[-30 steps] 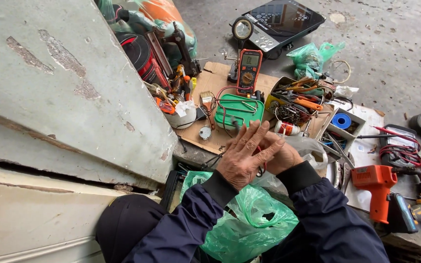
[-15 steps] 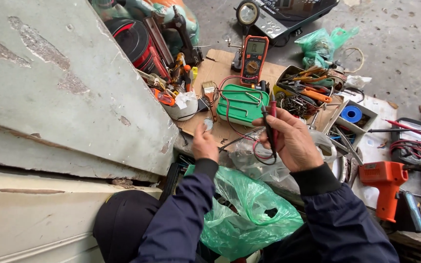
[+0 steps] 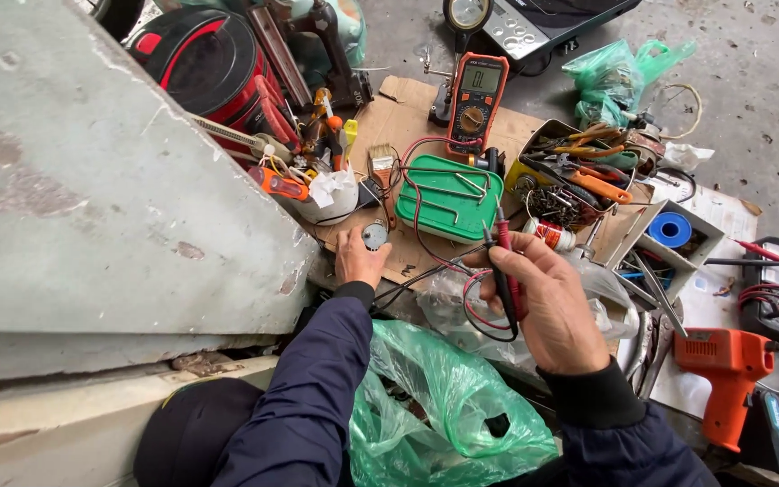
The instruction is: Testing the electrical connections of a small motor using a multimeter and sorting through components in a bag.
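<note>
My right hand [image 3: 547, 302] is closed around the red and black test probes [image 3: 504, 275], their tips pointing up over the green plastic lid [image 3: 451, 197]. Red and black leads [image 3: 426, 243] loop from the probes toward the orange multimeter [image 3: 477, 102] standing at the back of the cardboard sheet [image 3: 407, 122]. My left hand [image 3: 360, 257] reaches onto the cardboard and its fingers pinch a small round silver part [image 3: 374, 235]. Both arms wear dark blue sleeves.
A green plastic bag [image 3: 439, 406] lies under my arms. A tray of pliers and screwdrivers [image 3: 579, 171], a blue tape roll [image 3: 671, 229] and an orange drill [image 3: 723, 361] are at the right. A grey panel [image 3: 92, 198] fills the left. A red and black bag [image 3: 200, 63] sits behind.
My hands have come apart: the left moved forward to the small round part on the cardboard, while the right lifted the two probes and turned them upright.
</note>
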